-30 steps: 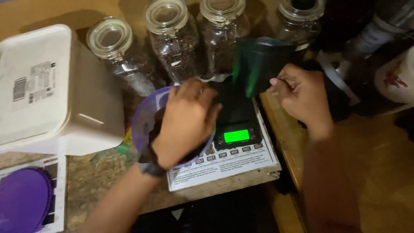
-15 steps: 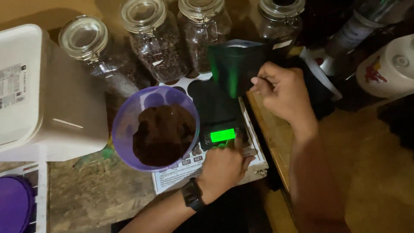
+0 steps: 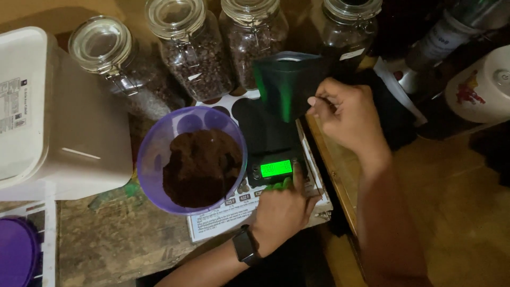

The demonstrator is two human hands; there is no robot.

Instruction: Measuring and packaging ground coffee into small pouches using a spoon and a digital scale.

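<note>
Presently the left hand (image 3: 281, 210), wearing a dark wristwatch (image 3: 245, 245), is resting at the front edge of the small black digital scale (image 3: 271, 143), fingers loosely curled and lit green, fingertips touching the scale just below its glowing green display (image 3: 276, 168). It is gripping nothing.

The right hand (image 3: 348, 117) is hovering to the right of the dark green stand-up pouch (image 3: 287, 85), which is standing upright on the back of the scale platform. Thumb and forefinger are pinching together at the pouch's right edge; whether they are pinching the pouch itself or some small item cannot be told, as the dim light is hiding the contact.

The translucent purple plastic bowl (image 3: 159, 154), holding a mound of dark brown ground powder (image 3: 199, 167), is sitting just left of the scale and up-left of the left hand, apart from both hands. Scale and bowl are lying partly on a printed white paper sheet (image 3: 228, 218) over the worn wooden surface (image 3: 111, 244).

Behind them, four clip-top glass jars (image 3: 199, 58) of dark beans are standing in a row. A white lidded plastic tub (image 3: 48, 117) is sitting at far left, a purple lid (image 3: 16, 252) below it.
</note>
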